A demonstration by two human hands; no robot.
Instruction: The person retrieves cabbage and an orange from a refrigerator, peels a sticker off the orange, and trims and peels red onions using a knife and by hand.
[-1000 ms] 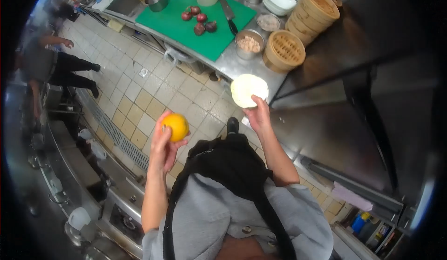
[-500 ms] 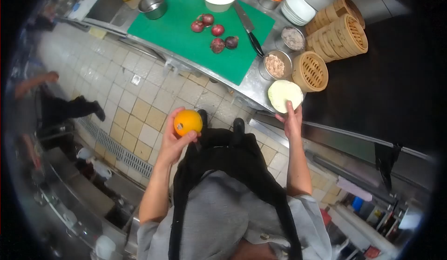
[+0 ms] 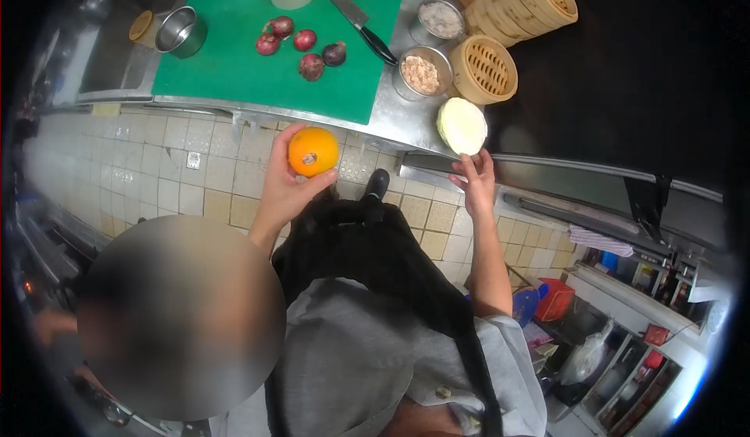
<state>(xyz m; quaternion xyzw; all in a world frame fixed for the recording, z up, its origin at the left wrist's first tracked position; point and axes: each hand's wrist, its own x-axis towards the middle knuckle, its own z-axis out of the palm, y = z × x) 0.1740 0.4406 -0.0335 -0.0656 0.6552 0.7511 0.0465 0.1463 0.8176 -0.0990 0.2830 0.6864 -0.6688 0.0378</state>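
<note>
Resting in left hand (image 3: 283, 188): orange (image 3: 314, 146)

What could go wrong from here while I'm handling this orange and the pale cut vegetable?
The orange could slip from your left hand and drop.
The pale cut vegetable looks close to the counter's edge, so a nudge from your right hand might send it off.
The knife lies uncovered on the green board; reaching across carelessly could cut you.

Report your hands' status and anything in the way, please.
Left hand: holding round orange fruit. Right hand: fingers at near edge of pale, round cut vegetable. Tan round bamboo steamer close beyond.
</note>
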